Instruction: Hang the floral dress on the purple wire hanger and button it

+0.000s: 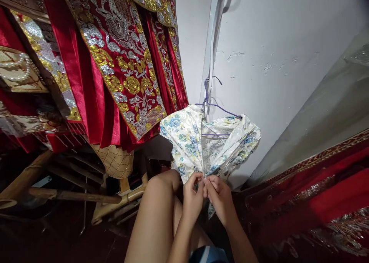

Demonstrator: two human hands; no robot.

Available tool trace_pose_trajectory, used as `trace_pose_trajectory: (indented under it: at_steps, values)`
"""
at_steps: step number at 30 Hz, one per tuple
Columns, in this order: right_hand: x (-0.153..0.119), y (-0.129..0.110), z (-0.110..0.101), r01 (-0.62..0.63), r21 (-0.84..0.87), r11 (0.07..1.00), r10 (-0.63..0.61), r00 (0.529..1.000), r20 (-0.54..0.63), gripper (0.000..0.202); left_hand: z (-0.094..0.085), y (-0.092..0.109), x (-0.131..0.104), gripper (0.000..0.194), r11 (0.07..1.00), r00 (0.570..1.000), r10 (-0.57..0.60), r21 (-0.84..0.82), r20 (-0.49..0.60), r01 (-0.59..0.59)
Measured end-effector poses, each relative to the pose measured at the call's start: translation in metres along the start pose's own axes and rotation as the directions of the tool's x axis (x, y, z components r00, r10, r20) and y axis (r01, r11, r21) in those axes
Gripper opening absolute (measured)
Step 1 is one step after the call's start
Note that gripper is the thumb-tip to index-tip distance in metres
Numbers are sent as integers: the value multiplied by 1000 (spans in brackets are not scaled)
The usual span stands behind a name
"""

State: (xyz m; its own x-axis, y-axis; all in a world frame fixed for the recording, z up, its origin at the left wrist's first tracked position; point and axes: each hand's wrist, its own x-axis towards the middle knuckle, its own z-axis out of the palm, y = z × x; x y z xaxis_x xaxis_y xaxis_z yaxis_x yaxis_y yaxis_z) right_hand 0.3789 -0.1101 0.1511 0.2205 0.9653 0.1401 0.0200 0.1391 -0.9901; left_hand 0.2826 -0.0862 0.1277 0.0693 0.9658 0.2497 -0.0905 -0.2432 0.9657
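A white garment with blue and yellow flowers (184, 134) hangs on a purple wire hanger (223, 109), its front open in a deep V. At the base of that V, my left hand (193, 188) pinches the front edge of the garment. Close against it, my right hand (215, 188) grips the opposite edge with thumb and fingers. The fingertips of both hands meet there; any small fastener between them is too hidden to make out. Below my hands, a lower piece of the floral cloth hangs down.
Red costumes with gold and silver sequins (131, 82) hang at the left, close to the garment. A bamboo chair (75, 195) stands beneath them. Behind the hanger is a white wall (265, 51) with a strip running down it. Red trimmed fabric (325, 201) lies at the right.
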Motion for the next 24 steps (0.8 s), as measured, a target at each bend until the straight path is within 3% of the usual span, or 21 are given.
trace_pose_trajectory:
  at_steps: [3,8,10,14,16,18,21,24]
  values:
    - [27,-26,-11,-108,81,991,106,994,30,32,0,-5,2,18,990,998,55,127,-6,-53]
    - [113,-102,-19,74,256,964,-77,997,2,28,7,-21,9,18,970,999,48,238,17,-51]
    - [143,-130,-15,109,295,949,-98,994,-54,26,8,-28,12,17,955,996,68,285,60,-82]
    - [167,-155,-5,120,291,949,-120,993,-19,16,-7,-26,34,16,926,978,75,349,197,-141]
    - [162,-152,-3,117,272,955,-129,991,28,11,-19,-5,53,5,922,967,106,341,231,-183]
    - [154,-146,-2,134,252,959,-147,988,35,10,-27,30,78,16,906,946,237,301,221,-297]
    - [145,-139,-3,212,204,956,-224,974,36,13,-27,93,117,30,798,852,510,306,115,-519]
    - [144,-131,-5,307,123,944,-313,949,37,17,-17,142,148,15,618,747,619,437,242,-654]
